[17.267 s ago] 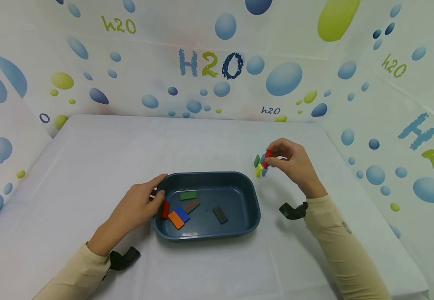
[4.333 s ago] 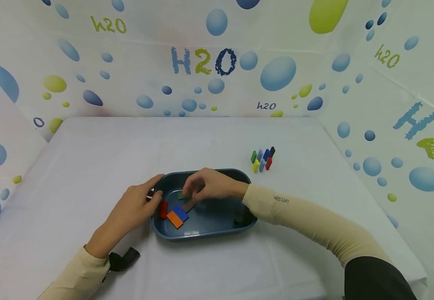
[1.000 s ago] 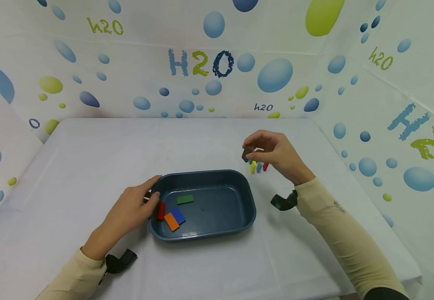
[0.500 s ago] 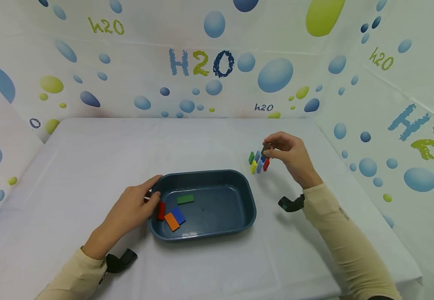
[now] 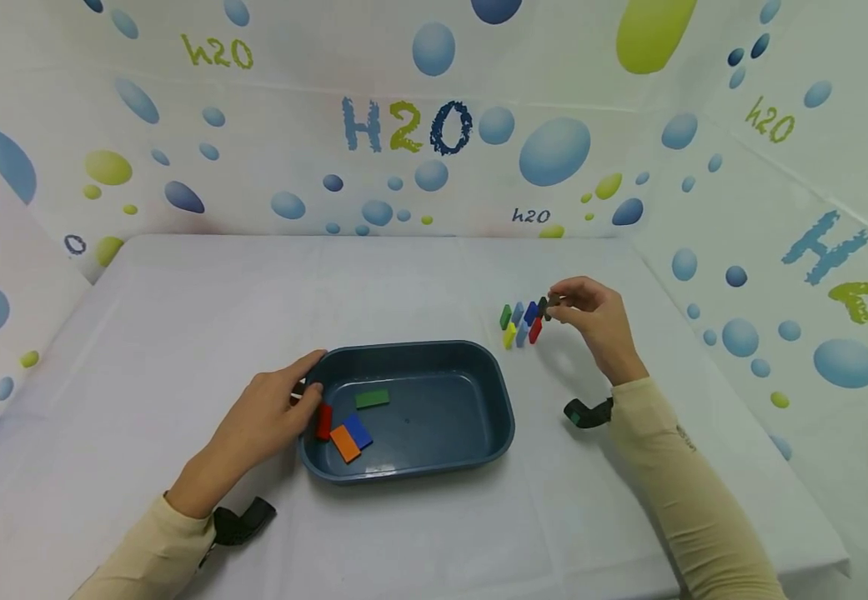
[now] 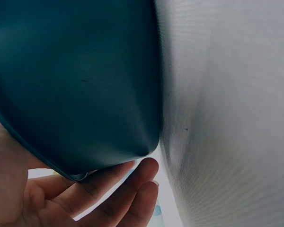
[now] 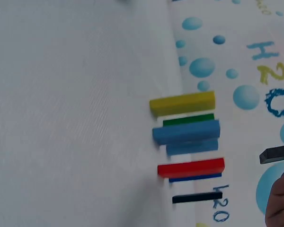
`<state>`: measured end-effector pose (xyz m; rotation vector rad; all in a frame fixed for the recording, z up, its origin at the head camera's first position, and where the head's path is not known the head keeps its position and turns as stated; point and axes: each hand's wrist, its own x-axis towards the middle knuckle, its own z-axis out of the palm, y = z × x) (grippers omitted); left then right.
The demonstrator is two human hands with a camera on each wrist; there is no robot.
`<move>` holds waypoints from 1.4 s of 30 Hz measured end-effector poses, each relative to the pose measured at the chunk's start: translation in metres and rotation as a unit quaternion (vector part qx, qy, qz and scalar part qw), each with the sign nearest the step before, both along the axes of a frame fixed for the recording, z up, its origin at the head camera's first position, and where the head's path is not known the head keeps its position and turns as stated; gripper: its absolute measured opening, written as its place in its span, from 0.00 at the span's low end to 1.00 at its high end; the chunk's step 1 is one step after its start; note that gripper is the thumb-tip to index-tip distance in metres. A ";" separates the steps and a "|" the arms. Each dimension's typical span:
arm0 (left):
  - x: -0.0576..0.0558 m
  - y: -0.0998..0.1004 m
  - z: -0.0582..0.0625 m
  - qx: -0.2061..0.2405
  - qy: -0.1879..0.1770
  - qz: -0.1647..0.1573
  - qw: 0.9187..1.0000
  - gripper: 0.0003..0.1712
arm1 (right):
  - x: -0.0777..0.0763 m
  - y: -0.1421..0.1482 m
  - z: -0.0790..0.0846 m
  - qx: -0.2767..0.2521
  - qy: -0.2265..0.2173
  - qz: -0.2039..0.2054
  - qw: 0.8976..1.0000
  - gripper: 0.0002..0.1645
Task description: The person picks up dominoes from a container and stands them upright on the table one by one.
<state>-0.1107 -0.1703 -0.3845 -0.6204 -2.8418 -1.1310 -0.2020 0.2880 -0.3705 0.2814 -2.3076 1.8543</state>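
While the left hand [image 5: 264, 423] grips the left end of the tray [image 5: 411, 475], the right hand [image 5: 593, 323], much the nearer, pinches a dark block [image 7: 277, 153] nearly upright, just right of the standing black block [image 7: 197, 197], toward the far right corner of the table [image 5: 291, 292].

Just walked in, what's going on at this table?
A person is handling small blocks. The left hand holds the tray at its left end. The right hand pinches a dark block close to seven standing blocks, set in two rows on the table. Whether the dark block touches the table is hard to tell. Four blocks show in the tray: green, red, blue and orange.
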 end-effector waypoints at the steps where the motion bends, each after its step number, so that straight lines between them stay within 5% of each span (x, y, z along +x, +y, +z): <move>1: 0.000 0.000 0.000 0.000 0.000 0.001 1.000 0.28 | 0.000 0.001 -0.001 0.004 0.000 -0.006 1.000 0.18; 31: 0.001 0.001 0.002 0.000 -0.007 0.003 1.000 0.28 | -0.015 0.015 -0.043 0.082 -0.094 -0.027 0.992 0.19; 42: 0.001 0.001 0.004 0.001 -0.012 0.007 1.000 0.28 | -0.013 0.012 -0.044 0.097 -0.100 -0.028 0.990 0.19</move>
